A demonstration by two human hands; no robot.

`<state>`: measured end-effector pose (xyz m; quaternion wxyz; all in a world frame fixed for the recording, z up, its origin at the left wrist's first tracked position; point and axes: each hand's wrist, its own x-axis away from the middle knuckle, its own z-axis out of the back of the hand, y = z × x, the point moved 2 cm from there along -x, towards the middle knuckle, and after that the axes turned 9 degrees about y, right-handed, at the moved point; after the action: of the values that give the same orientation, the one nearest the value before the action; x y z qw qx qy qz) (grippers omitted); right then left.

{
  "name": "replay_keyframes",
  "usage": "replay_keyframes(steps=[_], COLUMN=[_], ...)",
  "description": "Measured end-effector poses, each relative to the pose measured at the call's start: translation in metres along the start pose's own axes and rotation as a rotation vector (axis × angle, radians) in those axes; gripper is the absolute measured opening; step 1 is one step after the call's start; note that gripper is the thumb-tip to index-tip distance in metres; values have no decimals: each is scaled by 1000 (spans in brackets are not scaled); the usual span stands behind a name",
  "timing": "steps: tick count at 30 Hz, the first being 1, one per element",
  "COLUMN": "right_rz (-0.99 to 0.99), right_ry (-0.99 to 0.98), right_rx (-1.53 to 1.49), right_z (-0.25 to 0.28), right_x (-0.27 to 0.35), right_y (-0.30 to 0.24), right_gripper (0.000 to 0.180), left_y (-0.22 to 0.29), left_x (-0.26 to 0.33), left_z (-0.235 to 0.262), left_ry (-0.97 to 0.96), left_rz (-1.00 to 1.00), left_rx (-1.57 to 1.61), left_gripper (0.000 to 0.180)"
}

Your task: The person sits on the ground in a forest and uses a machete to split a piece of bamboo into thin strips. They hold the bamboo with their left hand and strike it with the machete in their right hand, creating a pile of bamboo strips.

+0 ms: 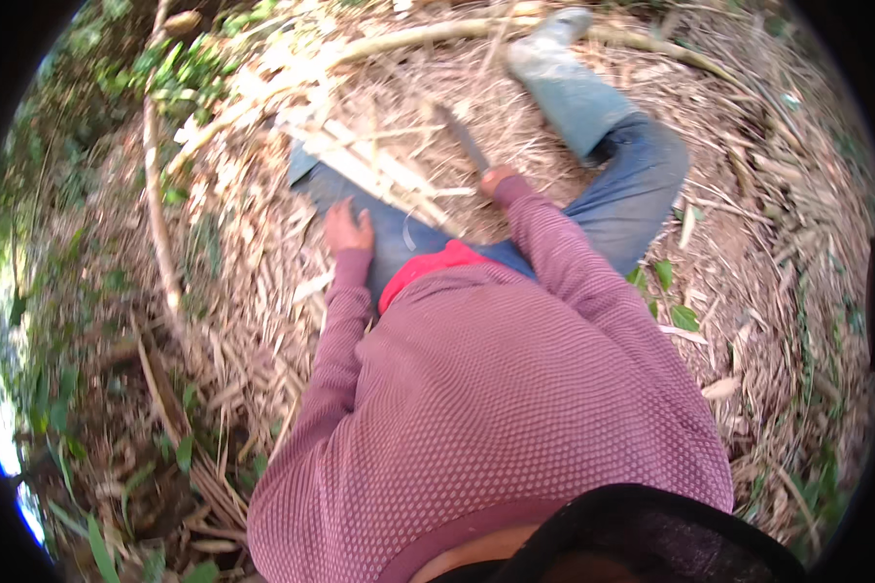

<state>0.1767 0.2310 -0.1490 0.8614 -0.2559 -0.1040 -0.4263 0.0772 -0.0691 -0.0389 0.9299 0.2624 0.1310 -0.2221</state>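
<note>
My left hand (347, 229) rests on my left thigh with its fingers spread, and I see nothing held in it. In front of me my right hand (499, 181) is closed round the handle of a machete (464, 139). The dark blade points forward and to the left, over the litter between my legs. Several pale split wood strips (365, 165) lie across my left leg, to the left of the blade. A thin, whitish curled sliver (408, 233) shows on the thigh near my left hand.
I sit on ground covered with dry leaves and wood chips (253, 301). My right leg is bent, its muddy boot (566, 83) near a long curved pole (428, 35). A thin stem (154, 185) lies at the left, with green plants (170, 78) beyond.
</note>
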Motion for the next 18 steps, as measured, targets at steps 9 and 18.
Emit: replay_keyframes(steps=[9,18], right_rz=[-65,-97], right_ry=[-271,-313], right_rx=[49,44], right_z=[24,50], right_x=[31,43], right_y=[-12,-24], right_gripper=[50,49], left_y=[-14,0], left_x=[5,1], left_z=[-23,-14], left_ry=[-43,-48], left_rz=[116,158], left_rx=[-125,-200], left_gripper=[33,34])
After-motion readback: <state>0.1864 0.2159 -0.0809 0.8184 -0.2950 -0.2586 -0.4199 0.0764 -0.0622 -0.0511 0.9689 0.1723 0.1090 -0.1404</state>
